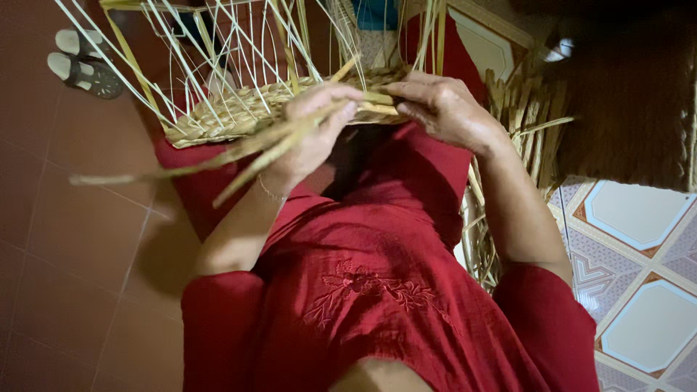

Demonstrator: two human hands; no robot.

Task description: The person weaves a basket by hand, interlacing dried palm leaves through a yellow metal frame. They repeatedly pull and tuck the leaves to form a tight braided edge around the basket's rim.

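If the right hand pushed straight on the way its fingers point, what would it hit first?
Probably the left hand: the right hand points toward it along the woven basket rim, fingertips nearly meeting over the straw strands. Depth is unclear.

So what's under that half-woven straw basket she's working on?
Under the half-woven straw basket is the person's lap in red cloth, with brown floor tiles beside it. Both hands and the weave cover the rest.

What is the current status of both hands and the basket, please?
Left hand gripping loose straw strands. Right hand pinching basket rim. Upright stakes unwoven. Nothing obstructing.
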